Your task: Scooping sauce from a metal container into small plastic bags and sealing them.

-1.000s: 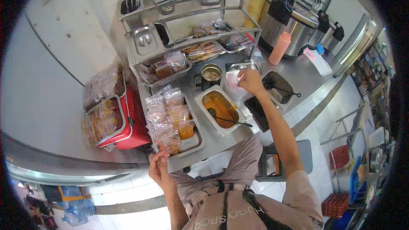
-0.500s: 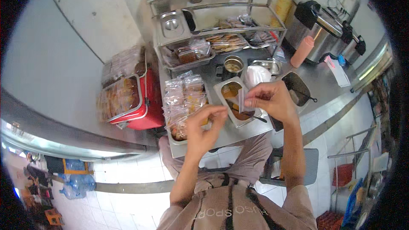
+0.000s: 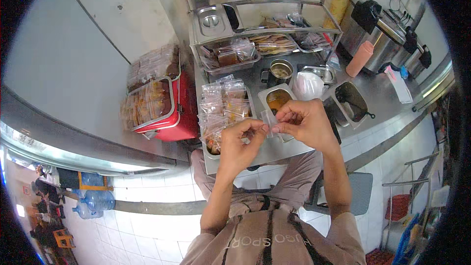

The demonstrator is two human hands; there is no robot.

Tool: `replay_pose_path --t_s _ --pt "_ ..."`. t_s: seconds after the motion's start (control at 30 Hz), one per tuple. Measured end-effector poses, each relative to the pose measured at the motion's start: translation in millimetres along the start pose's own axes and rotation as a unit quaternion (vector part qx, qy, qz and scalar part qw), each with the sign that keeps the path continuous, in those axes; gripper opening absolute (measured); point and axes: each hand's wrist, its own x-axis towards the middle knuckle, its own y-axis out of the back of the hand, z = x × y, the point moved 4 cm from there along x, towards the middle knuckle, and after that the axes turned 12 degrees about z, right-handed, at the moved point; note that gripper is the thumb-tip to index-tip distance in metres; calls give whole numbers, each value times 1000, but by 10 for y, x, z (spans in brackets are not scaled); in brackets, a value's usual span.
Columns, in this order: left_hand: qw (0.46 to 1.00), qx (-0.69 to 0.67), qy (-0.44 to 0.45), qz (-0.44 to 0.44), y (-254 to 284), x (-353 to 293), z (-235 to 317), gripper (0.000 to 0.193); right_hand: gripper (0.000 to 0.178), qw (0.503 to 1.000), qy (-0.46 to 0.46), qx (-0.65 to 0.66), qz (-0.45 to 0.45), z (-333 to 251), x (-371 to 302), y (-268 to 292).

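Note:
A small clear plastic bag point(image 3: 267, 118) is pinched between my hands above the front of the table. My left hand point(image 3: 241, 142) grips its lower left side with thumb and fingertips, while my right hand point(image 3: 306, 123) closes on the opposite side. Below them, partly covered by my right hand, stands a steel pan point(image 3: 264, 102) of brown sauce. To the left, several filled clear bags point(image 3: 223, 99) lie in a long steel pan point(image 3: 253, 105). Whether the bag in my hands holds anything cannot be made out.
Behind the sauce pan are a metal mug point(image 3: 280, 70) and a white plastic bundle point(image 3: 310, 86). A deep pan with a ladle point(image 3: 352, 102) stands right, below a pink squeeze bottle point(image 3: 360, 59). A red cooler box point(image 3: 184, 113) sits left; a steel rack point(image 3: 267, 32) rises behind.
My right hand has brought the plastic bag down and left to my left hand, which now pinches it too. The view has shifted, so the table appears slightly farther right.

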Motion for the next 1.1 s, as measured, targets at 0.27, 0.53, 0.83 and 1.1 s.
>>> replay_pose_path --t_s 0.27,0.53,0.83,1.1 --pt "988 -129 78 24 21 -8 -138 6 35 990 103 6 92 -109 -112 -86" --pt "972 -209 111 3 -25 -47 -146 5 33 989 130 25 65 -138 -192 -212" --pt "998 -52 21 31 -11 -66 -80 9 35 987 143 -11 69 -162 -229 -240" --pt "993 59 -84 56 -75 -58 55 3 28 948 242 -87 186 -112 -256 -334"
